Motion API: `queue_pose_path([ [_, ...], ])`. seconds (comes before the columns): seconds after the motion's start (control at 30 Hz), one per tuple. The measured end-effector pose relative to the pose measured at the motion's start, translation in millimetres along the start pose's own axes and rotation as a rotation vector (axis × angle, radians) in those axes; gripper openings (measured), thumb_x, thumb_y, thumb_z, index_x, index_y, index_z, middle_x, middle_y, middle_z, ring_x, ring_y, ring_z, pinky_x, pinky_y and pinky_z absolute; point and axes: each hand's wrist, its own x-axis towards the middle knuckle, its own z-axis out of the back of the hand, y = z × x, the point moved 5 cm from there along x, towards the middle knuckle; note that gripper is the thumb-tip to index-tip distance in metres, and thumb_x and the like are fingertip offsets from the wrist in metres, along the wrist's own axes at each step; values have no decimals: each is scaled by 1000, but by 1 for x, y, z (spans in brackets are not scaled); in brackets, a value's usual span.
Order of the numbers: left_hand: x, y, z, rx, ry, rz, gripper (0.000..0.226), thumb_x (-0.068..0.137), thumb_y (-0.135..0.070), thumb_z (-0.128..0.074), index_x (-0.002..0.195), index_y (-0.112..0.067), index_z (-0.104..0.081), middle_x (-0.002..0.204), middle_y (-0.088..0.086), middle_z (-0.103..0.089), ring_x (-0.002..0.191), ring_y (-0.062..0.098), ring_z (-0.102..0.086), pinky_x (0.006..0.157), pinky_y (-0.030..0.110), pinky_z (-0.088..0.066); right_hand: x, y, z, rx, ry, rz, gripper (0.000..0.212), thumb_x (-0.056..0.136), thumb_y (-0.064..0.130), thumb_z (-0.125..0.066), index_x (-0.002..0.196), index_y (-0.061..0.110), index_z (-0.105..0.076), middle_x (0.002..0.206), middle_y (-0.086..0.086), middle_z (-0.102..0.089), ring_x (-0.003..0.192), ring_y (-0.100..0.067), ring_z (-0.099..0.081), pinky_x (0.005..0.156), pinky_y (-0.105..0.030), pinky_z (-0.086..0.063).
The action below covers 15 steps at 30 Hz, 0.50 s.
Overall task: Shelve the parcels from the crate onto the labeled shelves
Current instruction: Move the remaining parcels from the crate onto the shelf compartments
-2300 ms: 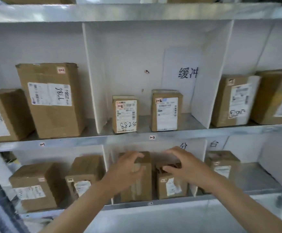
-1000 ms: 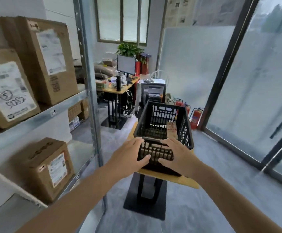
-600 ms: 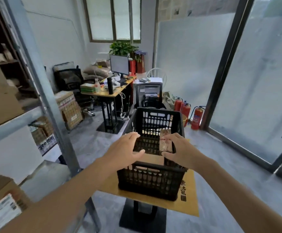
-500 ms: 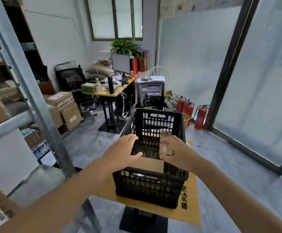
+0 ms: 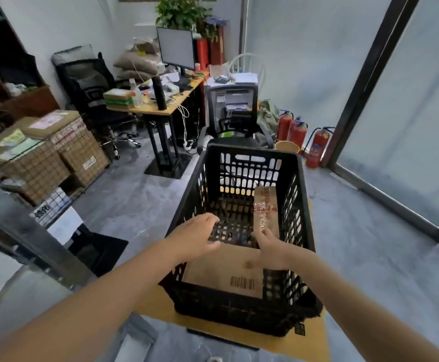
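A black plastic crate (image 5: 299, 194) stands on a small wooden stand (image 5: 278, 343) right in front of me. Inside lie a flat brown parcel (image 5: 221, 273) with a barcode at the near end and a narrow taped parcel (image 5: 265, 210) upright against the right wall. My left hand (image 5: 194, 236) hovers over the crate's left side with fingers spread and holds nothing. My right hand (image 5: 270, 246) reaches down inside, fingers at the foot of the narrow parcel and over the flat one; no grip shows.
The metal shelf frame (image 5: 30, 236) runs along my left. Stacked cartons (image 5: 64, 147), a desk (image 5: 160, 103) with a monitor, office chairs and red fire extinguishers (image 5: 317, 147) stand beyond the crate. Glass doors (image 5: 409, 126) line the right.
I have turned from the shelves to the crate and come closer. Both hands have dropped from above the rim into the crate, and the view now looks down into it.
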Motion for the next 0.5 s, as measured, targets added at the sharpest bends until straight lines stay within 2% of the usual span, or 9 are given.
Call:
queue_pose_path([
  [0.13, 39, 19, -31, 54, 157, -13, 58, 95, -35, -52, 145, -12, -33, 144, 5, -40, 131, 21, -39, 108, 34, -37, 38, -18, -12, 84, 95, -163, 108, 88, 51, -67, 157, 8, 4, 164, -14, 8, 151, -34, -13, 122, -41, -21],
  [0.33, 73, 51, -71, 56, 336, 165, 89, 84, -57, -62, 148, -10, -22, 153, 12, -24, 138, 31, -30, 106, 46, -41, 70, -30, -36, 123, 136, -384, 102, 89, 49, -66, 155, 2, -3, 162, -19, -5, 146, -34, -26, 117, -38, -31],
  [0.47, 74, 66, -94, 76, 453, 370, 94, 80, -58, -66, 146, -7, -23, 149, 18, -25, 127, 36, -44, 98, 43, -44, 73, -38, -55, 215, 122, -480, 113, 86, 47, -70, 155, 4, 8, 159, -17, -21, 143, -33, -32, 115, -39, -35],
  [0.5, 74, 67, -98, 52, 467, 413, 96, 79, -59, -67, 146, -7, -23, 148, 18, -27, 124, 36, -46, 97, 42, -45, 73, -41, -59, 264, 95, -497, 110, 86, 44, -71, 155, 3, 5, 156, -19, -28, 140, -33, -37, 114, -40, -36],
])
